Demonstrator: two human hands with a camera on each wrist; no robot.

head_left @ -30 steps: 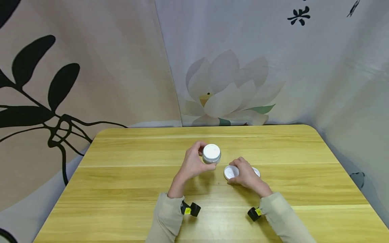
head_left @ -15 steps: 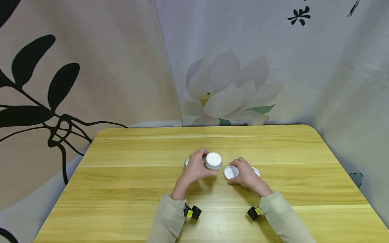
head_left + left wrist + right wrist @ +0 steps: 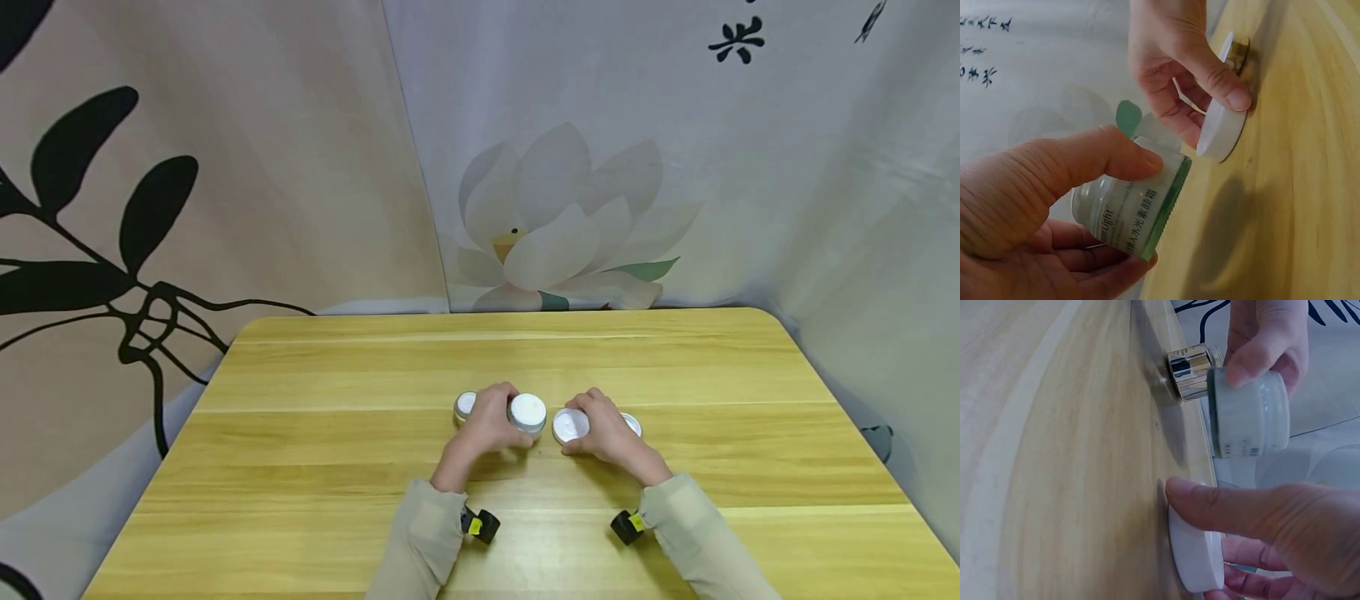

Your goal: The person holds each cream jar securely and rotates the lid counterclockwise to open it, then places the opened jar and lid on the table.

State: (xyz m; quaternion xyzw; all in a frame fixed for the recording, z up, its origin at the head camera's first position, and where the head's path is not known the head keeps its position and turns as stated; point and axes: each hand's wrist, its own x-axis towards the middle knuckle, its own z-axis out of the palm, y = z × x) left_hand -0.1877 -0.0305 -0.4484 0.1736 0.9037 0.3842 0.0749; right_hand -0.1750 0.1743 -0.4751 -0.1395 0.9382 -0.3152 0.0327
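My left hand [image 3: 491, 422] holds a pale glass cream jar [image 3: 527, 413] between thumb and fingers. In the left wrist view, printed lettering runs round the jar's side above a green glass base, which hangs over the wood. Just right of the jar, my right hand [image 3: 606, 428] grips a white round lid [image 3: 571, 426] by its rim, thumb on the near side. That lid lies on the table with its hollow facing up. A smaller gold jar [image 3: 1190, 372] with a white top stands left of my left hand, partly covered by it.
Another white round piece with a gold side [image 3: 1239, 51], maybe a second lid, lies right of my right hand and is partly hidden. The wooden table [image 3: 337, 500] reaches back to a patterned curtain [image 3: 315, 167].
My left hand has come down and nearer with the cream jar, towards the white lid. The smaller jar behind it has come into sight. My right hand has stayed still.
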